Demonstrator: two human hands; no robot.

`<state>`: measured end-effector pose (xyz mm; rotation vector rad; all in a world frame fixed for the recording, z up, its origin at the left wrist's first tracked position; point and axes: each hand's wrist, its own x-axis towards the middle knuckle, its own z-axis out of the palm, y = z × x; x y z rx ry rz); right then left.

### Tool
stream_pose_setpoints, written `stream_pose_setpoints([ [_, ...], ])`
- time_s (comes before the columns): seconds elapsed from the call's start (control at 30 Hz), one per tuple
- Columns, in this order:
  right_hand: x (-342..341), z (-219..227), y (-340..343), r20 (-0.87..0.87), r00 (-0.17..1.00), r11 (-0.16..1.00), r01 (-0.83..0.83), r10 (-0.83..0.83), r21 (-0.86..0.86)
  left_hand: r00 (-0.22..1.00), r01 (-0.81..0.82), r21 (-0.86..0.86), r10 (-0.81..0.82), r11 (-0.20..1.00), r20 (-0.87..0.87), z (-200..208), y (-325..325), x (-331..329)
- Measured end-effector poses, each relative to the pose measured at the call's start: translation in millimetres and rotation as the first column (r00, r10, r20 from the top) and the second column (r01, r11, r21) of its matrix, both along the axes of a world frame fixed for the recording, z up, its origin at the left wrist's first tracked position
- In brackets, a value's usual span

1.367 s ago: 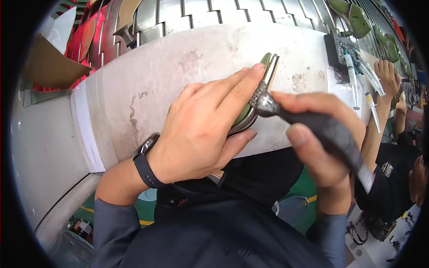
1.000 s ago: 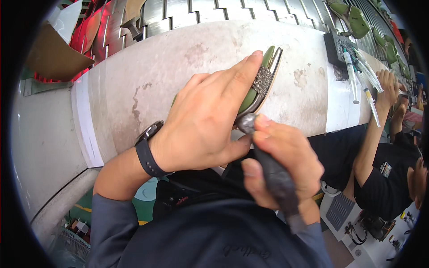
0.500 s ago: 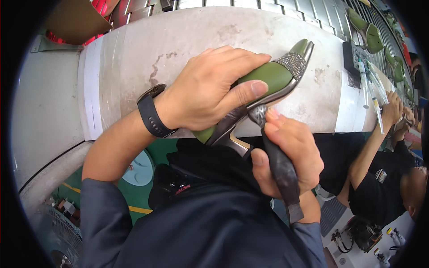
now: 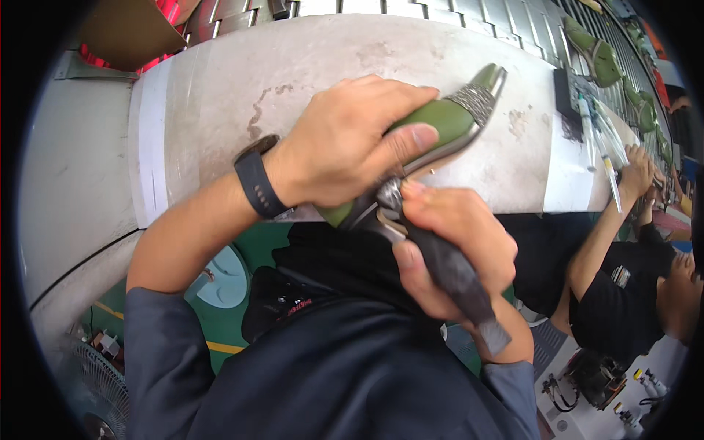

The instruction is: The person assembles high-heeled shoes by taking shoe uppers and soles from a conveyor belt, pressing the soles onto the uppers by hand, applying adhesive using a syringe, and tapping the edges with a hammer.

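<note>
Glossy pointed green shoe (image 4: 440, 121), glittery toe

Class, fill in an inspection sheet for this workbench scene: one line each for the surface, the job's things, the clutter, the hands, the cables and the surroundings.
Surface: pale grey workbench, stained and scuffed.
Job's things: green pointed shoe with a glittery toe band, held over the bench's near edge; dark-handled tool, its tip against the shoe's underside.
Clutter: pens and small tools at the bench's right end; brown cardboard at the far left.
Hands: left hand wraps the shoe, dark watch on its wrist; right hand grips the tool.
Cables: black leads on a white surface, lower right.
Surroundings: more green shoes on a slatted rack; a co-worker's arm reaching to the bench; a fan on the floor.
</note>
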<state>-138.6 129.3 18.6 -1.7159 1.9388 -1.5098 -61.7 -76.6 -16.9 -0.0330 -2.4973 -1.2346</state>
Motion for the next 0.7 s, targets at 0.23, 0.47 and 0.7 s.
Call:
stream_pose_setpoints([
  [0.23,-51,-5,32,0.583,0.803,0.979,0.004,-0.125,0.204,0.964,-0.001,-0.289,0.077,0.957,0.253,39,23,-16],
  [0.47,-73,-45,49,0.544,0.728,0.888,0.452,-0.418,0.078,0.945,-0.274,-0.261,0.209,0.926,-0.251,65,21,-9],
  [0.7,-42,17,39,0.629,0.747,0.934,0.345,-0.217,-0.088,0.963,0.026,0.071,-0.006,0.997,-0.270,119,53,2],
])
